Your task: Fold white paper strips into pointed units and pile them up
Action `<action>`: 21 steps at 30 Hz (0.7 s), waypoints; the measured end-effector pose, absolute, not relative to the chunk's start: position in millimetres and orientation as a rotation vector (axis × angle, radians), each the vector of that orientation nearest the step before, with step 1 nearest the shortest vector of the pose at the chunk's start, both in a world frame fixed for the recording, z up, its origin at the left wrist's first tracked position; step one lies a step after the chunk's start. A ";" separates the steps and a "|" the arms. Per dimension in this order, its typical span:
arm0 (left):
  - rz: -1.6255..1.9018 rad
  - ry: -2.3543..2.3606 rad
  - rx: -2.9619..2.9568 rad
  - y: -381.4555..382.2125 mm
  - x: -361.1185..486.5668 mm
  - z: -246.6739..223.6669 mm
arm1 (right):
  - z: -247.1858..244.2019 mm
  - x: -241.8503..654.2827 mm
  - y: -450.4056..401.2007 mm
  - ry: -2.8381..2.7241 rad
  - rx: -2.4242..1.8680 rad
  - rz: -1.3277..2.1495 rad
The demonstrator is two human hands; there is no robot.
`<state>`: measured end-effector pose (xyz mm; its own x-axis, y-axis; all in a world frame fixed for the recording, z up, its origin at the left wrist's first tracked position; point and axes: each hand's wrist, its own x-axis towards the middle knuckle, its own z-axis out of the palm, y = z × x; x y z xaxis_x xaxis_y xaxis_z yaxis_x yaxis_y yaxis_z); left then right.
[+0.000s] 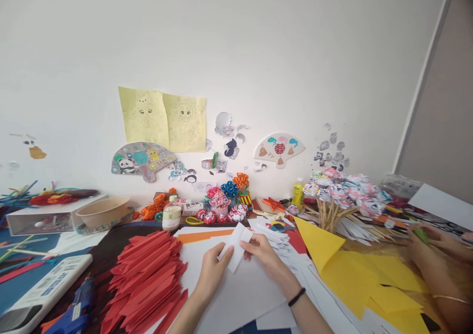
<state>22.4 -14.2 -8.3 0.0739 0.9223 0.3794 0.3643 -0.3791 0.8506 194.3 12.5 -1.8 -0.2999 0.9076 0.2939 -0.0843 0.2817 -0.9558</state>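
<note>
A small folded piece of white paper is held up between both hands, over white sheets on the table. My left hand pinches its left edge with the thumb on top. My right hand, with a dark band on the wrist, grips the upper right side between thumb and fingers. Left of my hands lies a big pile of folded red paper strips. White folded strips lie just beyond my right hand.
Yellow paper spreads at the right, where another person's hands hold something green. Paper flowers on sticks stand behind it. A bottle, blue glue gun and white box are on the left.
</note>
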 end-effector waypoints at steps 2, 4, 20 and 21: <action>1.318 1.255 1.771 -14.9 22.1 -7.4 | -1.0 193.5 11.6 -1.527 -0.788 1.239; 1.344 1.236 1.737 -15.1 21.1 -6.3 | -0.6 192.7 11.8 -1.518 -0.800 1.241; 1.366 1.108 1.373 -24.8 23.7 9.0 | 6.2 194.8 10.2 -1.422 -0.750 1.426; 1.359 1.087 1.328 -25.3 23.2 9.4 | 6.5 194.8 9.2 -1.447 -0.741 1.439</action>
